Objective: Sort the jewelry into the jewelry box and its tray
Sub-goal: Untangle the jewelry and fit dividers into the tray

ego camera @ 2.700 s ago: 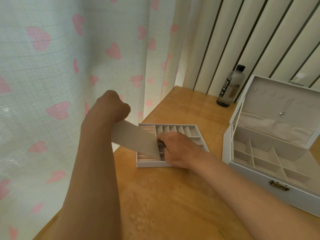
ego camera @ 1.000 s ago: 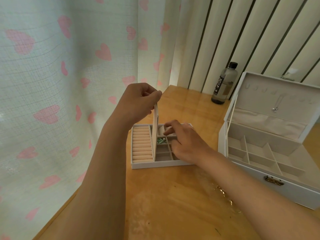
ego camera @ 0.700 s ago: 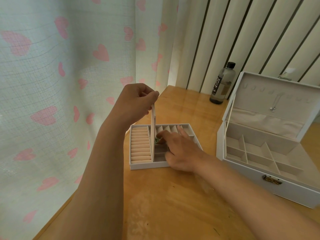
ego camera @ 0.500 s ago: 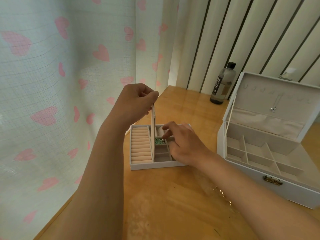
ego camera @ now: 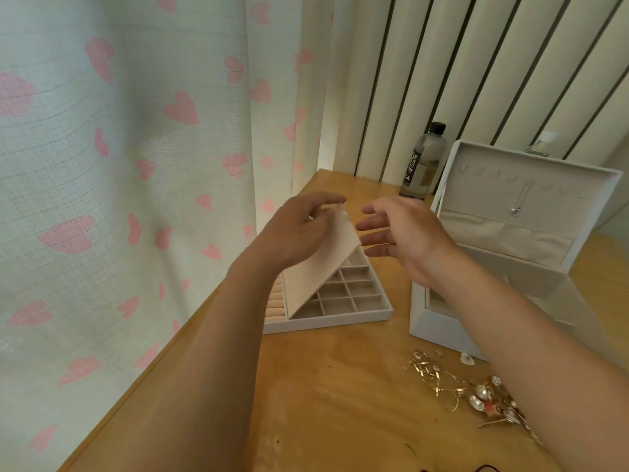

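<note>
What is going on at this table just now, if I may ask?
A person is sorting jewelry. The left hand holds a beige flap tilted over the tray, and the right hand hovers open beside it, holding nothing. The jewelry box stands open at the right, one necklace hanging in its lid. A tangle of jewelry lies loose on the table.

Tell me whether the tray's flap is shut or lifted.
Lifted. The flap slants up from the tray, its top edge at the left hand; compartments beneath show.
</note>
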